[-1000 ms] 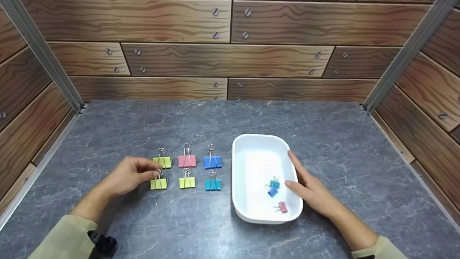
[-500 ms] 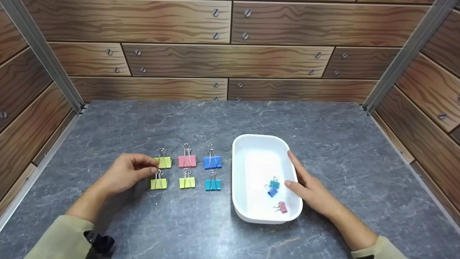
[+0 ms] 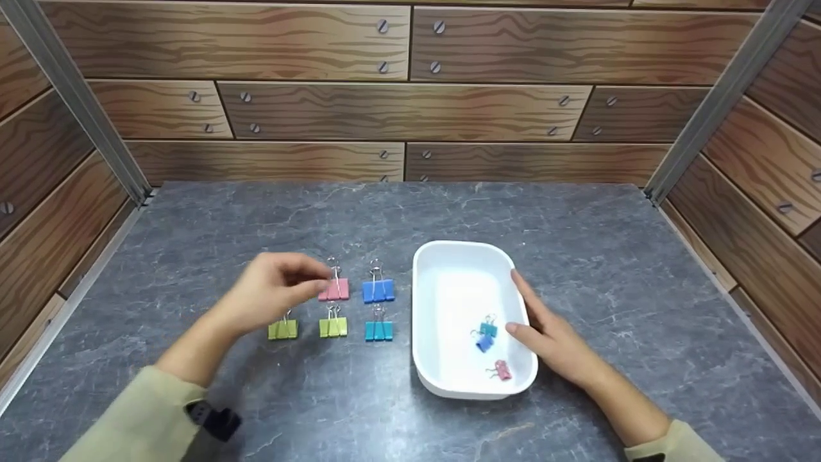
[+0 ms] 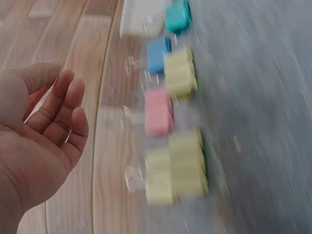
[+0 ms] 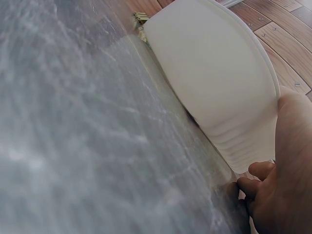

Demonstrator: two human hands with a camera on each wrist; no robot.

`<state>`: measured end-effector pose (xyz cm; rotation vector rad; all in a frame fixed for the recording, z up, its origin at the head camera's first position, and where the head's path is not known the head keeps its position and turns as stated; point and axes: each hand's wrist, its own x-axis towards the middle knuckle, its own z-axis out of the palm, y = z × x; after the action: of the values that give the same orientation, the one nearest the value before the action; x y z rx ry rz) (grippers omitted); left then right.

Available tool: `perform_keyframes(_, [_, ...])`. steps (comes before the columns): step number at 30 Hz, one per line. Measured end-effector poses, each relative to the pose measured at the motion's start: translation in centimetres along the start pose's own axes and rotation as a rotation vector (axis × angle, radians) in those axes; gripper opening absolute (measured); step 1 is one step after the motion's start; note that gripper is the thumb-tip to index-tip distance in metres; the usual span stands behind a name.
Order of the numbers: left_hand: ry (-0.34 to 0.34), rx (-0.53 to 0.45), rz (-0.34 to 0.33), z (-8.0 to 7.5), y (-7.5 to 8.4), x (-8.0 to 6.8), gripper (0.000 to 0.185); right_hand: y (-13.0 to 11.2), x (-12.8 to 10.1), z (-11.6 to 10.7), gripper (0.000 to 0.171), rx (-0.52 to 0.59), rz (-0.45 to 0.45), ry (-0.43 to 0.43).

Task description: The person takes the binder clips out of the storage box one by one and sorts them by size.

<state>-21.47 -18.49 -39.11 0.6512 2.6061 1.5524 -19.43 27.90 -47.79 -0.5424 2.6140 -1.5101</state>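
My left hand (image 3: 272, 289) hovers by the pink binder clip (image 3: 338, 290), its thumb and forefinger overlapping it in the head view. In the left wrist view that hand (image 4: 46, 131) is loosely bent with nothing between the fingers. Two yellow-green binder clips (image 4: 187, 163) lie together there; in the head view the hand hides the rear one, while the front one (image 3: 283, 330) shows. My right hand (image 3: 558, 340) holds the right side of a white plastic tub (image 3: 423, 359), thumb over the rim, fingers along the outer wall (image 5: 214, 73).
Right of the pink clip lies a blue binder clip (image 3: 378, 290). Nearer stand another yellow-green clip (image 3: 333, 327) and a teal one (image 3: 379, 331). Small teal (image 3: 488, 329), blue (image 3: 485, 344) and pink clips (image 3: 503, 370) lie inside the tub. Wood-patterned walls (image 3: 404, 109) enclose the grey tabletop (image 3: 321, 398).
My left hand has moved from the two left yellow-green clips rightward and away to the pink clip. The right hand and tub stay put.
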Motion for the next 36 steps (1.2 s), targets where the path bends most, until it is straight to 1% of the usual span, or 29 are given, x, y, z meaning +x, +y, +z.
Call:
perform_keyframes(2, [-0.046,-0.009,0.054,1.3,1.1,1.0,0.017,0.0,0.0,0.0,0.081,-0.006,-0.001,0.003])
perform_keyframes(6, [-0.143,-0.033,0.136,4.3,3.2,3.2,0.017,0.0,0.0,-0.1,0.081,-0.023,0.002,0.01])
perform_keyframes(9, [-0.2,-0.033,0.177,6.5,4.4,4.8,0.017,-0.1,0.0,-0.1,0.081,-0.031,0.004,0.013])
perform_keyframes(13, [-0.256,-0.05,0.187,9.4,5.4,6.7,0.018,0.0,0.0,0.0,0.081,-0.023,0.006,0.012])
perform_keyframes(15, [-0.28,-0.07,0.178,10.8,5.6,7.4,0.018,0.1,0.0,0.0,0.081,-0.013,0.007,0.008])
perform_keyframes(21, [-0.352,-0.127,0.15,14.3,5.8,8.8,0.016,0.2,0.0,0.1,0.081,-0.011,0.009,-0.003])
perform_keyframes(25, [-0.4,-0.136,0.127,16.1,5.6,9.3,0.013,0.3,-0.1,0.1,0.081,0.003,-0.005,-0.006])
perform_keyframes(28, [-0.421,-0.119,0.119,17.1,5.4,9.5,0.013,0.3,-0.1,0.1,0.081,0.02,-0.014,-0.011])
perform_keyframes(31, [-0.434,-0.095,0.118,17.7,5.4,9.5,0.013,0.2,0.0,0.1,0.082,0.019,-0.014,-0.011])
perform_keyframes(36, [-0.456,-0.033,0.128,18.0,5.3,9.7,0.013,0.0,0.0,0.1,0.082,0.017,-0.013,-0.011])
